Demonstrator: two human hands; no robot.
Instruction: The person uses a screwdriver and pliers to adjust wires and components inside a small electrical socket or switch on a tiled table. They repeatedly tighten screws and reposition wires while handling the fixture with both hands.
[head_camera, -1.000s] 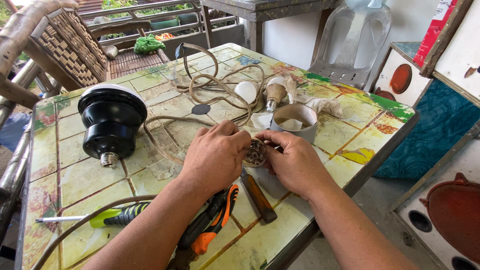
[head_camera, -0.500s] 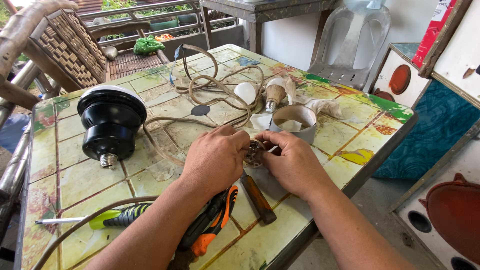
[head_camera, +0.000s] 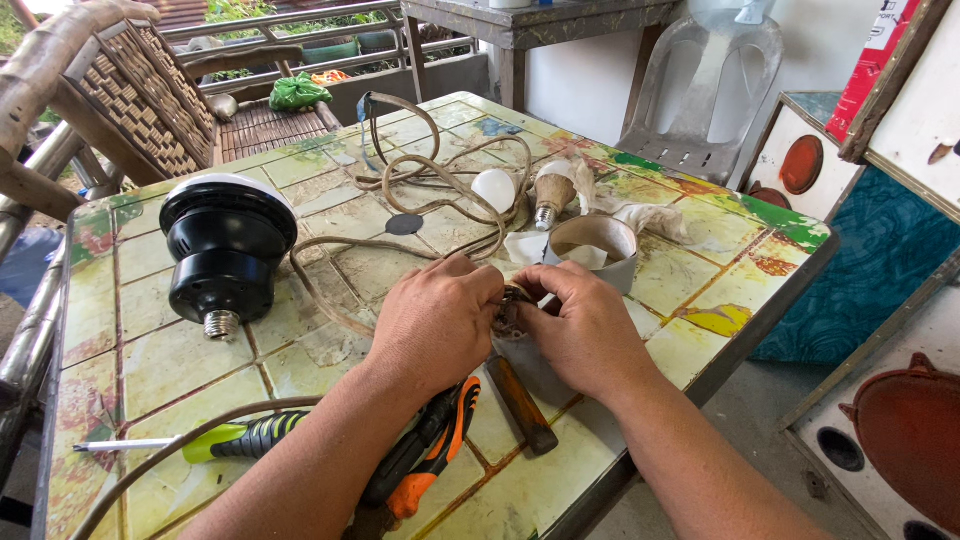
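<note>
Both the left hand (head_camera: 435, 325) and the right hand (head_camera: 585, 330) pinch a small round metal fitting (head_camera: 512, 308) just above the tiled table (head_camera: 150, 360), and the work on it looks unfinished. Around them lie an orange-handled tool (head_camera: 435, 450), a green screwdriver (head_camera: 235, 438), a brown cord (head_camera: 420, 180), bulbs and a black lamp housing (head_camera: 228, 250); nothing blocks the hands.

Two bare forearms end in the left hand (head_camera: 432, 325) and right hand (head_camera: 585, 335). No sleeves show, and apparently no rings, watch or gloves.
</note>
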